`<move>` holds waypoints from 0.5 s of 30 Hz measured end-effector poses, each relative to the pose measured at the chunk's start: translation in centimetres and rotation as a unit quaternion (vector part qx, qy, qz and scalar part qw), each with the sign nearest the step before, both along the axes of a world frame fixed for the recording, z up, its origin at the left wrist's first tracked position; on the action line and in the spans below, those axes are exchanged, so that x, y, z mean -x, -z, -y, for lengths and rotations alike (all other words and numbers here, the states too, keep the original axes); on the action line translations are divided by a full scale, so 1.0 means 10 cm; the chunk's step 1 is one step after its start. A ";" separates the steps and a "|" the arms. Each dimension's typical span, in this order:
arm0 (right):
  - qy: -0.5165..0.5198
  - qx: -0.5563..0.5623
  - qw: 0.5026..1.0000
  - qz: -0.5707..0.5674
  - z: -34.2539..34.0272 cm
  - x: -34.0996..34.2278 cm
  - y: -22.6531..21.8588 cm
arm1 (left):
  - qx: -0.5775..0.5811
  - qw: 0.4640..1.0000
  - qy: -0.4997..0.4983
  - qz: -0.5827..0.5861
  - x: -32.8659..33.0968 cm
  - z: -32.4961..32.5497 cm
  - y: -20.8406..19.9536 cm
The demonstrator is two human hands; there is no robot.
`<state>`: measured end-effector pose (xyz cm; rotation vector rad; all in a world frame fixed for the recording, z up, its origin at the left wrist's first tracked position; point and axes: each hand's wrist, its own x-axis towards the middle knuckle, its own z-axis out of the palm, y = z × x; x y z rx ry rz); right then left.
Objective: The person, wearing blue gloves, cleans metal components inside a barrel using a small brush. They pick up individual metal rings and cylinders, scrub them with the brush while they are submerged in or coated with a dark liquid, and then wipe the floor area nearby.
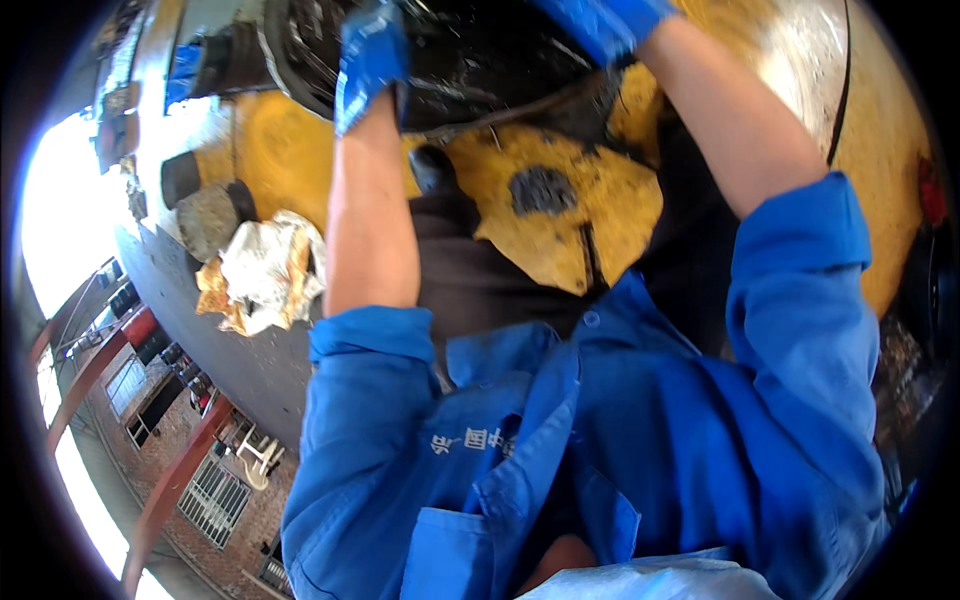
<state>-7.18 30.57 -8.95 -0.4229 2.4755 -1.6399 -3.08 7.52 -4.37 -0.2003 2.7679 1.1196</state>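
A large black, glossy thing with a rounded rim point(470, 75) lies in front of me at the top edge. It looks wet or oily, and its far part is out of the picture. My left hand point(372, 70), in a blue glove, is over its left part. Past the right end of its top side is my right hand point(605, 25), gloved in blue too. The fingers of both hands are cut off by the top edge or blurred, so whether they grip the black thing cannot be told.
Below the black thing, a yellow plate point(590, 230) carries a dark round patch point(542, 190). A black shoe tip point(432, 170) shows beside it. At left lie a crumpled white and brown cloth or wrapping point(270, 270) and a grey block-like piece point(207, 222). A white chair point(262, 458) stands farther off.
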 end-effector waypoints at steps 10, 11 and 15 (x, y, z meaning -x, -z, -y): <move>-0.099 -0.105 0.959 -0.244 -0.29 -0.31 -0.31 | -0.012 0.999 -0.033 0.009 -0.14 0.13 0.05; -0.108 -0.146 0.954 -0.239 -0.34 -0.33 -0.33 | -0.015 0.999 -0.030 0.012 -0.14 0.10 0.09; 0.015 -0.139 0.990 -0.013 -0.13 -0.71 -0.87 | -0.004 0.999 -0.041 0.014 -0.24 0.24 0.12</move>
